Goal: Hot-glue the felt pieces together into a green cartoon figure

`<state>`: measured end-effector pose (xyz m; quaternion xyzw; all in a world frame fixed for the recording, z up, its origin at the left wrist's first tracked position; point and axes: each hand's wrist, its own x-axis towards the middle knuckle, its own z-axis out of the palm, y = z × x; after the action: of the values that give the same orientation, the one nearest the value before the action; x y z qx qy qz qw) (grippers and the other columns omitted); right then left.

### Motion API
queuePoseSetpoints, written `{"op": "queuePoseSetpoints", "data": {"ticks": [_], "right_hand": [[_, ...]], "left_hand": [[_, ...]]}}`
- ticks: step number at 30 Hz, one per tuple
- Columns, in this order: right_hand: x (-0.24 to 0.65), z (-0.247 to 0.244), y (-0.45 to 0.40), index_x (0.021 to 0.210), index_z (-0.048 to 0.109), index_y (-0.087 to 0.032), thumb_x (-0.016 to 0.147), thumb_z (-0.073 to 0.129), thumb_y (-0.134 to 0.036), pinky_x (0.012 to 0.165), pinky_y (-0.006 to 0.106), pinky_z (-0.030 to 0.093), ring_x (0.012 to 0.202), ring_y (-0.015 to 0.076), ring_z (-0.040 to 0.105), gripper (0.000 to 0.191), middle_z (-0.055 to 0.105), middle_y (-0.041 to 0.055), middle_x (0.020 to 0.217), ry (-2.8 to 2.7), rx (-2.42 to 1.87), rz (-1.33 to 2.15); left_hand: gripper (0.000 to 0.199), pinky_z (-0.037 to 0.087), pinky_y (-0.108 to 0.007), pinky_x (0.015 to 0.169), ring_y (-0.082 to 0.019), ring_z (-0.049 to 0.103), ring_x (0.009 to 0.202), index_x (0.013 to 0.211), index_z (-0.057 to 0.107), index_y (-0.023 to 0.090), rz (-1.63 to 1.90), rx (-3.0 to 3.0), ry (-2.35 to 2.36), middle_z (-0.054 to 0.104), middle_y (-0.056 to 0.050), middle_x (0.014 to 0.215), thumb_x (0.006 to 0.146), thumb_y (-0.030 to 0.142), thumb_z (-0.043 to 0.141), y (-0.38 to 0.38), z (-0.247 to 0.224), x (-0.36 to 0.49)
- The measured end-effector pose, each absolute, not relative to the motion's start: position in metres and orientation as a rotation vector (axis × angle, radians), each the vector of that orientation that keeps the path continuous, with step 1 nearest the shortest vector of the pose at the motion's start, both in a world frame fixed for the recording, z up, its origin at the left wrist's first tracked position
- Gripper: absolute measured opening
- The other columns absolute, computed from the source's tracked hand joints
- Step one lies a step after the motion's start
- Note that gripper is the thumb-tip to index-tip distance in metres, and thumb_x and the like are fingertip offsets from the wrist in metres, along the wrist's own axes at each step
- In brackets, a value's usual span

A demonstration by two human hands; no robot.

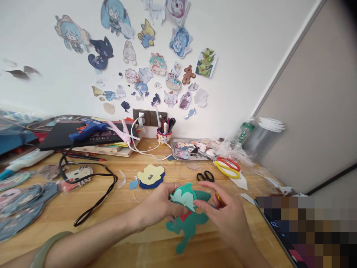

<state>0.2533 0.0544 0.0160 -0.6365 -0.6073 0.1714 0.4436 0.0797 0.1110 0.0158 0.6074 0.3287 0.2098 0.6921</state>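
Note:
A green felt animal figure point(192, 225) with a pale mint face patch point(186, 197) and a bit of red at its neck is held above the wooden table. My left hand point(164, 203) grips it by the left side of the head, thumb in front. My right hand point(224, 210) is at the head's right side, its thumb tip by the face patch and the pointed ear. Within its curled fingers shows a small yellow item point(219, 199) with something blue near it; the kind cannot be made out.
Behind my hands lie a cream-and-navy felt cutout point(150, 175), black-handled scissors point(205, 176) and red-and-yellow-handled scissors point(227, 167). A blue glue gun point(89, 130) rests on a black book; its cord point(96, 203) loops over the table. A tablet point(279, 230) stands at right.

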Motion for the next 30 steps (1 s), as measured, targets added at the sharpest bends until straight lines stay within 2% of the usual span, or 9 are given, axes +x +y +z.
{"op": "queuePoseSetpoints", "data": {"ticks": [4, 7, 12, 15, 18, 21, 24, 27, 30], "right_hand": [[0.248, 0.011, 0.051, 0.076, 0.067, -0.026, 0.071, 0.063, -0.027, 0.045, 0.021, 0.033, 0.048, 0.0089, 0.039, 0.006, 0.044, -0.0054, 0.058, -1.669, -1.491, 0.202], [0.247, 0.009, 0.049, 0.065, 0.063, -0.023, 0.076, 0.059, -0.028, 0.046, 0.022, 0.034, 0.048, 0.0093, 0.044, 0.013, 0.053, -0.0037, 0.059, -1.632, -1.501, 0.128], [0.267, 0.015, 0.055, 0.073, 0.058, -0.02, 0.081, 0.053, -0.035, 0.044, 0.022, 0.036, 0.047, 0.0108, 0.045, 0.017, 0.053, -0.0032, 0.057, -1.368, -1.591, 0.013], [0.274, 0.02, 0.057, 0.075, 0.058, -0.021, 0.083, 0.05, -0.036, 0.049, 0.022, 0.039, 0.055, 0.0117, 0.049, 0.019, 0.056, -0.0018, 0.063, -1.327, -1.572, -0.003], [0.269, 0.021, 0.055, 0.084, 0.064, -0.025, 0.076, 0.06, -0.035, 0.049, 0.02, 0.04, 0.062, 0.0119, 0.051, 0.014, 0.053, -0.0021, 0.072, -1.506, -1.496, 0.082], [0.262, 0.019, 0.054, 0.094, 0.065, -0.03, 0.068, 0.069, -0.028, 0.05, 0.019, 0.042, 0.069, 0.0115, 0.051, 0.026, 0.047, -0.001, 0.085, -1.726, -1.37, 0.126], [0.257, 0.017, 0.054, 0.09, 0.066, -0.029, 0.07, 0.067, -0.019, 0.053, 0.018, 0.043, 0.076, 0.0117, 0.05, 0.022, 0.044, 0.0002, 0.088, -1.776, -1.29, 0.09], [0.254, 0.016, 0.054, 0.081, 0.066, -0.024, 0.073, 0.062, -0.013, 0.047, 0.017, 0.039, 0.069, 0.0098, 0.048, 0.014, 0.044, -0.0001, 0.081, -1.755, -1.252, 0.036], [0.255, 0.016, 0.053, 0.073, 0.064, -0.021, 0.077, 0.058, -0.011, 0.048, 0.018, 0.039, 0.064, 0.0089, 0.047, 0.012, 0.043, -0.0009, 0.075, -1.79, -1.208, -0.047]], "left_hand": [[0.024, 0.042, -0.017, 0.048, -0.008, 0.052, 0.054, 0.08, 0.06, 0.012, 0.473, 1.357, 0.726, 0.061, 0.002, 0.064, 0.063, 0.027, 0.07, 0.109, 0.017, 0.081], [0.028, 0.042, -0.016, 0.048, -0.008, 0.053, 0.055, 0.08, 0.061, 0.013, 0.491, 1.36, 0.734, 0.061, 0.002, 0.065, 0.063, 0.032, 0.071, 0.109, 0.019, 0.081], [0.036, 0.042, -0.016, 0.048, -0.009, 0.054, 0.057, 0.086, 0.062, 0.011, 0.475, 1.368, 0.76, 0.063, -0.001, 0.068, 0.062, 0.036, 0.071, 0.108, 0.023, 0.079], [0.034, 0.042, -0.016, 0.048, -0.01, 0.055, 0.058, 0.087, 0.063, 0.011, 0.461, 1.374, 0.744, 0.063, -0.002, 0.07, 0.063, 0.034, 0.07, 0.108, 0.024, 0.077], [0.028, 0.042, -0.016, 0.048, -0.01, 0.055, 0.058, 0.086, 0.064, 0.011, 0.465, 1.369, 0.739, 0.063, -0.002, 0.069, 0.064, 0.028, 0.068, 0.108, 0.022, 0.078], [0.028, 0.042, -0.017, 0.047, -0.01, 0.055, 0.056, 0.087, 0.063, 0.011, 0.477, 1.36, 0.728, 0.062, -0.001, 0.066, 0.063, 0.025, 0.068, 0.108, 0.02, 0.078], [0.027, 0.042, -0.017, 0.047, -0.009, 0.053, 0.054, 0.086, 0.063, 0.012, 0.491, 1.35, 0.726, 0.062, -0.001, 0.066, 0.063, 0.025, 0.067, 0.107, 0.02, 0.079], [0.023, 0.043, -0.017, 0.048, -0.008, 0.052, 0.053, 0.083, 0.062, 0.013, 0.496, 1.342, 0.719, 0.061, 0.0, 0.066, 0.064, 0.024, 0.067, 0.106, 0.02, 0.079], [0.024, 0.042, -0.016, 0.047, -0.009, 0.053, 0.055, 0.081, 0.063, 0.012, 0.498, 1.319, 0.73, 0.062, 0.0, 0.067, 0.063, 0.027, 0.069, 0.105, 0.022, 0.079]]}}
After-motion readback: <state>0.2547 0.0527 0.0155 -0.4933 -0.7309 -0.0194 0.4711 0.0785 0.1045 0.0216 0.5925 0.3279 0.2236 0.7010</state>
